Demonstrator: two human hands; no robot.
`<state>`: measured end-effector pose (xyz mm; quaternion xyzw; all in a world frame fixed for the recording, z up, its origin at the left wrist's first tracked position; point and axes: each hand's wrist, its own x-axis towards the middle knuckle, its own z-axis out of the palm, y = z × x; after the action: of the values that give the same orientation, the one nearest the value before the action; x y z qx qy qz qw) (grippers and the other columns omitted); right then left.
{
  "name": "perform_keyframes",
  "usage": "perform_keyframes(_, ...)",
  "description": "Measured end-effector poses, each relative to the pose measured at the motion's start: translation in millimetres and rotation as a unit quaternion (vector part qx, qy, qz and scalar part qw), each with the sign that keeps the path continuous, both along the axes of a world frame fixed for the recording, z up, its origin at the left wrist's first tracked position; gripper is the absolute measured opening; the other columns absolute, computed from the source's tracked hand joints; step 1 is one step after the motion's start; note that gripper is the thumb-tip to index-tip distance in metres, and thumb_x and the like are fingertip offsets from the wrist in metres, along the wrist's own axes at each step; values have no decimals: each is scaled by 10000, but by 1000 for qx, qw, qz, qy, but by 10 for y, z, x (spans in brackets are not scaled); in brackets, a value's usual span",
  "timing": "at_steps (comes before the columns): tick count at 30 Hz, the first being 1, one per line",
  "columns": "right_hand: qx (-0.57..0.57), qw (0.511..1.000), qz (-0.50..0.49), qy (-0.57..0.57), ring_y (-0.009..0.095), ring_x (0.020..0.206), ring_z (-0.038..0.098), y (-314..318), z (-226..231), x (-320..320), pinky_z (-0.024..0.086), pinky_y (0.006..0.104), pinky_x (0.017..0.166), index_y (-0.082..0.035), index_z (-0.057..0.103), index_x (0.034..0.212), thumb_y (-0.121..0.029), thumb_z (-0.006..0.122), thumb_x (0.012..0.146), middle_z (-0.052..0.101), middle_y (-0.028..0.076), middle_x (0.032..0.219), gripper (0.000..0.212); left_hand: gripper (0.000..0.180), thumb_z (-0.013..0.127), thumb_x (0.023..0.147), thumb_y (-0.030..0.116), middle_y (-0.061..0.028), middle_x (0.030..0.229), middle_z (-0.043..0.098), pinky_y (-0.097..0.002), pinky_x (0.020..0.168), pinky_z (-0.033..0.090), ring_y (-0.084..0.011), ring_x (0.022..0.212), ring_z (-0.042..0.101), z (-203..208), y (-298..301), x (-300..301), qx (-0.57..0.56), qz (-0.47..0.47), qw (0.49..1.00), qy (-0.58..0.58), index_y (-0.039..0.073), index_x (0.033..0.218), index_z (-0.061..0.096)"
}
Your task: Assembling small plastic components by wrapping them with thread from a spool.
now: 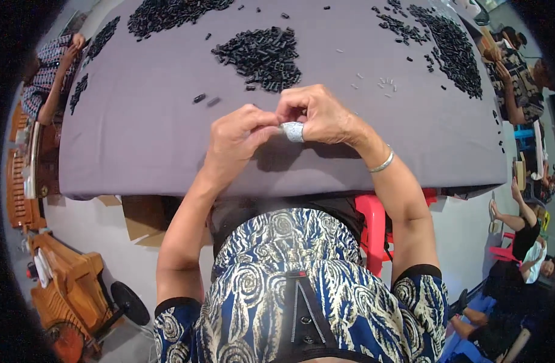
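Both my hands meet above the near half of the cloth-covered table [138, 133], fingertips pressed together. My left hand [238, 136] is closed in a pinch, its thumb and forefinger touching the right fingers. My right hand [323, 115] is bent in a pinch too, with a pale silvery wrap [295, 132] around its thumb. What the fingertips hold is too small and hidden to make out. Just beyond my hands lies a pile of small black cylindrical pieces [259, 57]. Two loose black pieces [199, 98] rest to its left, and several small clear pieces [386, 83] are scattered to the right.
More black piles lie at the far left [168, 15] and far right [453, 54]. People sit at the left [50, 78] and right [516, 85] sides. A red plastic chair [374, 230] is under me. A wooden piece of furniture [68, 272] stands on the floor at left.
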<state>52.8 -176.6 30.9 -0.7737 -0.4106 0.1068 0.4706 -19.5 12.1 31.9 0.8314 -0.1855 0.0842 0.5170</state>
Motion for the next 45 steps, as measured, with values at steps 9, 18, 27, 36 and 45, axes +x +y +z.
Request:
perform_keyframes(9, 31, 993, 9, 117, 64, 624, 507, -28, -48, 32, 437, 257, 569, -21, 629, 752, -148, 714, 713, 581, 7, 640, 158, 153, 677, 740, -28, -67, 775, 627, -254, 611, 464, -148, 689, 593, -33, -47, -1, 19, 9, 998, -63, -15, 892, 662)
perform_keyframes(18, -151, 959, -230, -68, 189, 606, 548, -776, 283, 391, 449, 321, 579, 2, 632, 831, -59, 608, 746, 595, 116, 651, 107, 140, 572, 849, -29, -40, 824, 572, -215, 578, 467, -87, 701, 582, -86, 9, 6, -38, 71, 995, 63, -35, 977, 628)
perform_keyframes(27, -274, 927, -247, -75, 139, 544, 493, -848, 44, 532, 418, 303, 534, 15, 624, 768, -115, 670, 713, 544, 80, 567, 148, 152, 597, 824, -27, -35, 821, 577, -237, 619, 443, -98, 715, 551, -131, -58, 6, -102, 35, 994, 20, -1, 969, 636)
perform_keyframes(36, 89, 931, -120, 332, 12, 498, 481, -221, 91, 126, 337, 155, 403, -79, 581, 825, -143, 666, 836, 546, -47, 653, 107, 139, 598, 848, -10, -36, 803, 591, -210, 556, 467, -107, 684, 609, -238, -76, 5, -170, 50, 983, 41, 1, 980, 643)
perform_keyframes(45, 199, 892, -62, 400, 9, 542, 485, 57, 60, -90, 381, 161, 442, -55, 590, 904, -105, 605, 875, 604, 9, 730, 60, 127, 604, 860, 17, -32, 816, 591, -202, 571, 496, -82, 702, 609, -248, -103, -3, -222, 62, 972, 41, -9, 980, 638)
